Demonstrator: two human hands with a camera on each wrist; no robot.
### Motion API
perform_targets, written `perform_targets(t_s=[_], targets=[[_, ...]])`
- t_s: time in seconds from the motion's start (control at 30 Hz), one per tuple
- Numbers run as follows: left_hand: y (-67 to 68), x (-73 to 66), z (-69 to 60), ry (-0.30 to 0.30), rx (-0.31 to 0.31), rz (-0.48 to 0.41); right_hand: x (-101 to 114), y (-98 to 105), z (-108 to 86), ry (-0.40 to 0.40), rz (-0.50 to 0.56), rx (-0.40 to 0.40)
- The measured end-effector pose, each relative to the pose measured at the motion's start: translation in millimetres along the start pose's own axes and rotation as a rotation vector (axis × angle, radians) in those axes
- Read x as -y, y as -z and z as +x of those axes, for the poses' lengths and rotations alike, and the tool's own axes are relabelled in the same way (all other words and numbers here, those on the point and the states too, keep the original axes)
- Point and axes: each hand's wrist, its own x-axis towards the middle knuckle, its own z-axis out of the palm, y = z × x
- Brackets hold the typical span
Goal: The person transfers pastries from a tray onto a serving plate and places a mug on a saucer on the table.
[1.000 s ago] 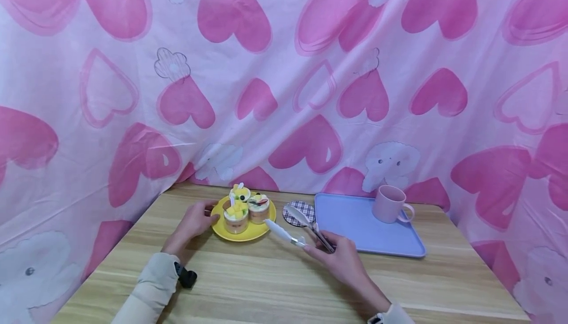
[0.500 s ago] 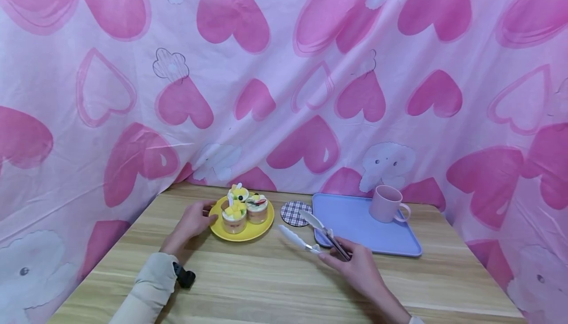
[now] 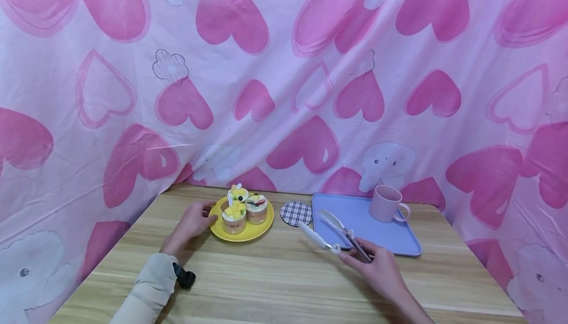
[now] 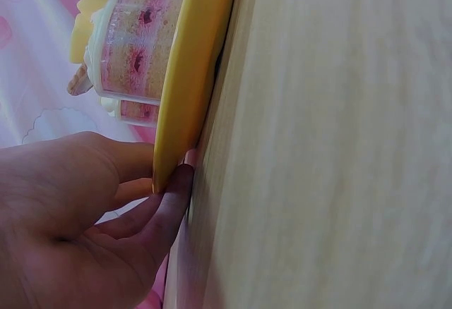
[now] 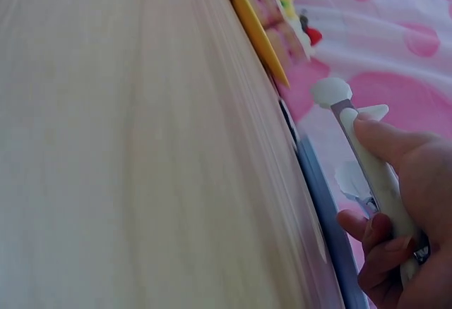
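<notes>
At the left of the table, my left hand [image 3: 192, 221] pinches the rim of a yellow plate [image 3: 262, 229]. In the left wrist view the plate's edge [image 4: 185, 90] lies between the fingers and thumb. Three clear cups of layered cake topped with cream and fruit, one a dessert cup [image 3: 234, 221], stand upright on it. My right hand [image 3: 382, 267] grips white-tipped tongs [image 3: 316, 237] by their handles, over the near edge of a blue tray [image 3: 350, 205]. The tong arms stand apart with nothing between their tips. In the right wrist view the fingers wrap the tongs' handle [image 5: 381, 189].
A pink mug [image 3: 385, 204] stands on the tray's right side. Between plate and tray lies a round checked coaster [image 3: 296, 214]. A pink heart-patterned cloth [image 3: 306, 141] hangs behind and at both sides of the wooden table [image 3: 248, 284].
My right hand has moved to the right with the tongs, away from the plate and past the coaster to the tray's edge. The left hand keeps its hold on the plate.
</notes>
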Motion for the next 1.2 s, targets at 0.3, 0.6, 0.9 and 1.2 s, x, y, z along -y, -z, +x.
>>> perform_targets(t_s=[0.3,0.6,0.9,1.2], targets=[[-1.1,-0.2,0.1,-0.014,0.000,0.008,-28.0,32.6,-3.4,-0.077,-0.103,-0.039],[-1.3,1.1,-0.8,-0.030,-0.009,0.022,-51.2,57.6,-8.7,-0.142,-0.151,0.005],[-0.9,2.5,-1.4,-0.023,-0.007,0.016,-62.5,71.5,-10.2,-0.140,-0.181,0.018],[0.8,-3.2,-2.0,-0.011,0.005,0.015,-62.2,75.8,-13.2,-0.069,-0.234,0.003]])
